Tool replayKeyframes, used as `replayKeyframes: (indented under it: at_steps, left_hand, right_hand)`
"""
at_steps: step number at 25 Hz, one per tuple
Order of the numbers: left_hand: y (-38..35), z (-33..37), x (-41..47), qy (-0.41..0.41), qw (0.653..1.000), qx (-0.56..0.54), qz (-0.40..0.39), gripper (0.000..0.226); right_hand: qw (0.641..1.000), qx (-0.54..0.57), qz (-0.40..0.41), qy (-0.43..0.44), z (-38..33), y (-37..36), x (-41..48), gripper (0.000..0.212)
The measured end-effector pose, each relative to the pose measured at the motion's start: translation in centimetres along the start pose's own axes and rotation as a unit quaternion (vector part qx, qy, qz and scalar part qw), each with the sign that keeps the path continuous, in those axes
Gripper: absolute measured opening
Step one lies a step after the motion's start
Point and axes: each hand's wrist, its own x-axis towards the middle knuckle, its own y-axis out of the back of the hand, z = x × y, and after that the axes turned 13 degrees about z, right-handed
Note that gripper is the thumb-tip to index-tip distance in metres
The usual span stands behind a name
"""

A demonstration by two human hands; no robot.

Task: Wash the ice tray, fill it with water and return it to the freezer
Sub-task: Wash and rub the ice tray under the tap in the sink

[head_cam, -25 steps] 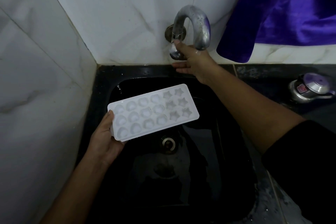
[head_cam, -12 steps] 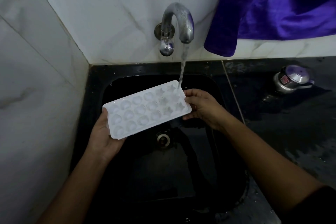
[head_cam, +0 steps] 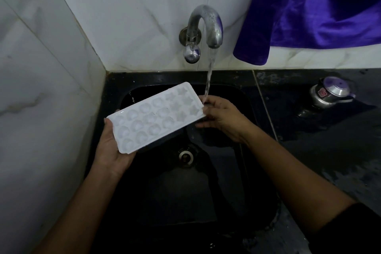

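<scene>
1. Step in hand: the wash. The tap (head_cam: 206,24) on the far tiled wall (head_cam: 123,16) is running, and a thin water stream (head_cam: 209,76) falls into the black sink (head_cam: 185,202).
2. The ice tray (head_cam: 156,116) is held in the air over the basin, cells up. It is tilted, with the far-right end higher than the near-left end.
3. The left hand (head_cam: 111,150) grasps the near-left end, thumb on the top rim and palm under it.
4. The right hand (head_cam: 221,117) is at the far-right end. Its fingers curl round that short edge, and I take it to be gripping.
5. The stream lands on the right hand's fingers (head_cam: 206,102), just beside the tray's edge. It is not falling into the cells.
6. Tray contents: round cells on the left, star-shaped cells on the right. All look pale and bare. I cannot tell whether any water lies in them.
7. Sink contents: wet sheen on the floor, with the drain (head_cam: 186,155) showing below the tray. I see no standing water and nothing else in the basin.
8. Next move, as I judge it: shift the tray right so the stream runs over the cells. One hand should stay firm on the tray while the other rubs. Filling and the freezer come after that.
9. Risk: a wet plastic rim may slip.
10. Nearby, a purple cloth (head_cam: 319,10) hangs at far right. A small lidded metal pot (head_cam: 329,94) stands on the dark counter (head_cam: 329,140).
</scene>
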Motion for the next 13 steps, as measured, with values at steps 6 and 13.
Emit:
replayKeyframes:
  at_steps: [6, 13]
  left_hand:
    - [-1.5, -0.9, -1.7, -0.013, 0.999, 0.018, -0.039, 0.057]
    - [-0.6, -0.6, -0.1, 0.006, 0.999, -0.016, -0.038, 0.054]
  right_hand:
    - [0.981, -0.121, 0.143, 0.05, -0.1, -0.7, 1.9, 0.036]
    - [0.99, -0.097, 0.09, 0.047, -0.1, -0.1, 1.3, 0.024]
